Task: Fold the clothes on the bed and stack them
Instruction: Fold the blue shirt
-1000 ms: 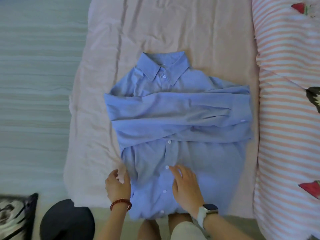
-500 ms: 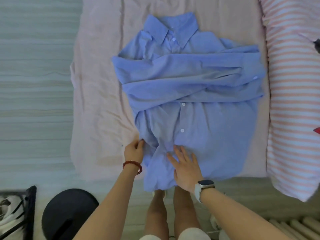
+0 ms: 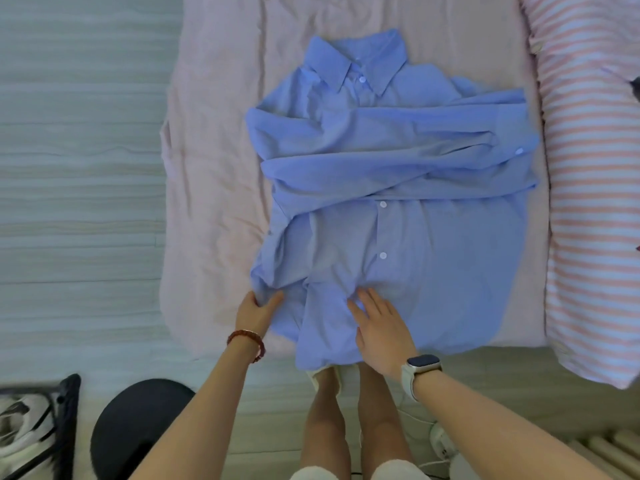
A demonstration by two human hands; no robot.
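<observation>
A: What is in front of you?

B: I look down at a bed (image 3: 214,168) with a pink sheet. A blue shirt (image 3: 398,209) lies flat on it, front up, collar away from me. Both sleeves are folded across its chest. A pink striped quilt (image 3: 595,202) lies along the right side, just beside the shirt. The floor (image 3: 76,168) on the left is pale wood.

A: Is there room around the shirt?

B: Bare sheet shows to the left of the shirt and above the collar. The bottom hem hangs a little over the near edge of the bed, by my legs. A dark round thing (image 3: 138,431) sits on the floor near me; I cannot tell what it is.

A: And your hands?

B: My left hand (image 3: 254,311) pinches the shirt's lower left edge between thumb and fingers. My right hand (image 3: 379,329) lies flat on the cloth near the buttons, fingers straight and spread.
</observation>
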